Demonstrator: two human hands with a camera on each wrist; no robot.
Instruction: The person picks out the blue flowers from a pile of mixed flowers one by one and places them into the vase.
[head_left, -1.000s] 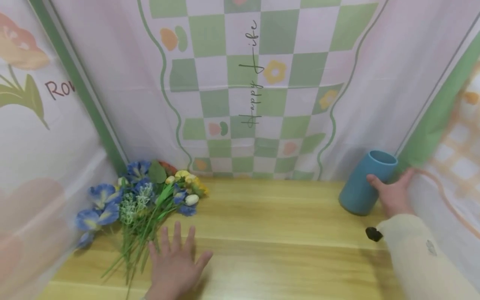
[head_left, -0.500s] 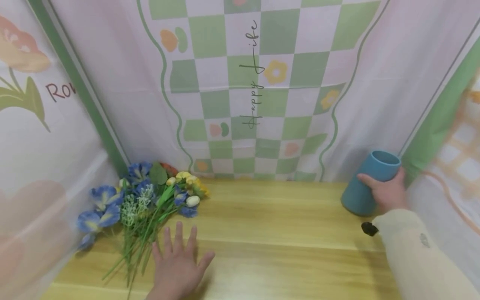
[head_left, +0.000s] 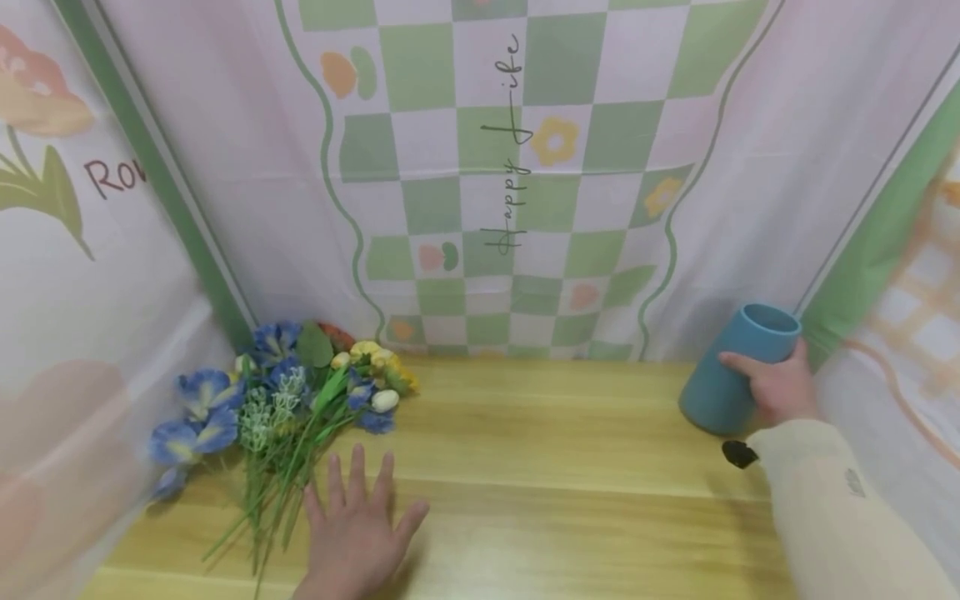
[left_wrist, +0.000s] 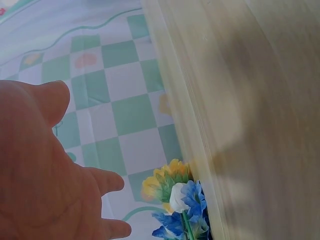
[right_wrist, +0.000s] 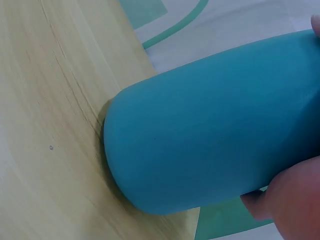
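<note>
At the right end of the wooden table stands a blue vase (head_left: pixel 723 379), its round mouth facing up. My right hand (head_left: pixel 780 383) grips its upper side, thumb across the front; the other fingers are mostly hidden behind it. In the right wrist view the vase (right_wrist: pixel 210 125) fills much of the picture, its base against the wood. My left hand (head_left: pixel 356 533) is spread, palm down, low over or on the table; I cannot tell whether it touches. Just beyond its fingers lies a bunch of flowers (head_left: pixel 300 400), blue, yellow and white, with green stems pointing toward me.
The wooden table (head_left: pixel 540 467) runs up to a checked cloth (head_left: pixel 495 208) hanging at the back. Printed cloths also close off the left and right sides. A small black object (head_left: pixel 739 454) is at my right cuff.
My right hand has shifted slightly left and closed more firmly round the vase, its fingers passing behind it. The left hand has barely moved.
</note>
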